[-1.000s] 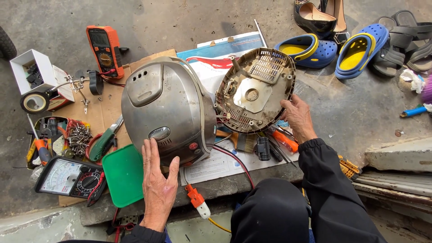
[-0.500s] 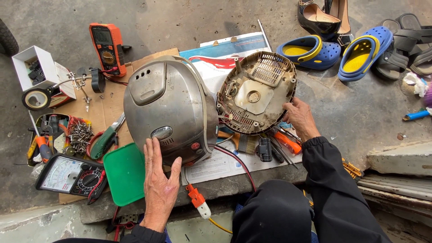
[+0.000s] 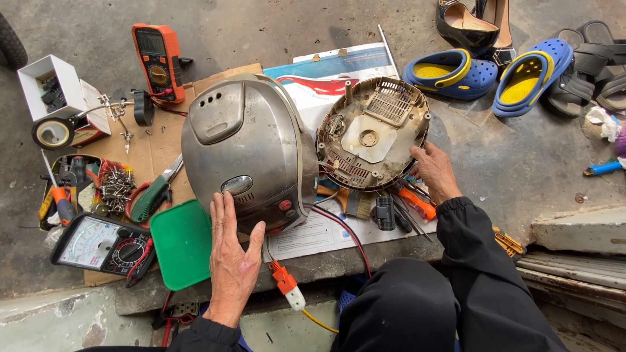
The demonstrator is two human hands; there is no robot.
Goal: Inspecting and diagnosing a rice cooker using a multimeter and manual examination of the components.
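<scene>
Steel cooker [image 3: 244, 153] lies on its side, base plate [image 3: 373, 133] already off but wired. Left hand [image 3: 231, 257] spread flat on the shell; right hand [image 3: 433, 171] pinches the plate's rim.

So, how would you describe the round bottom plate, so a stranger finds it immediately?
Start at the big silver cooker body under the left hand. Directly to its right, a beige round base plate stands tilted, steadied by the right hand. Unlike the smooth shell, it shows a vent grid and screw posts.
</scene>
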